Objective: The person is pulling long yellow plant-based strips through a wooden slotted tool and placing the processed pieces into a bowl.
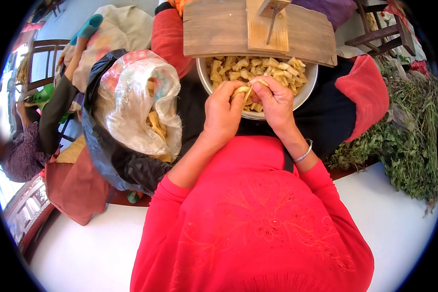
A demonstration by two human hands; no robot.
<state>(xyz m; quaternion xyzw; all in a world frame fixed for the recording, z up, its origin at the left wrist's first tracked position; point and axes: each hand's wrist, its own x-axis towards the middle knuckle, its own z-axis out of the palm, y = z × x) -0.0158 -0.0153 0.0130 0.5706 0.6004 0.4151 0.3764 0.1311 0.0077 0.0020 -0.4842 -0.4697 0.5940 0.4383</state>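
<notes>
My left hand (223, 108) and my right hand (276, 101) meet over a metal basin (312, 83) in my lap. Fingertips of both pinch a pale yellow strip (247, 90), one end in each hand. Cut chunks of the same pale yellow stuff (282, 73) fill the basin below. A bracelet circles my right wrist. Across the basin's far rim lies a wooden board (214, 29), with a smaller block and a thin metal rod or blade fixed on it.
To the left stands a dark plastic bag (95, 141) with a whitish inner sack (126, 97) holding yellow pieces. Leafy green stalks (404, 131) are heaped at right. A person's dark-sleeved arm (56, 117) reaches in at far left. Wooden stools (382, 34) stand at back right.
</notes>
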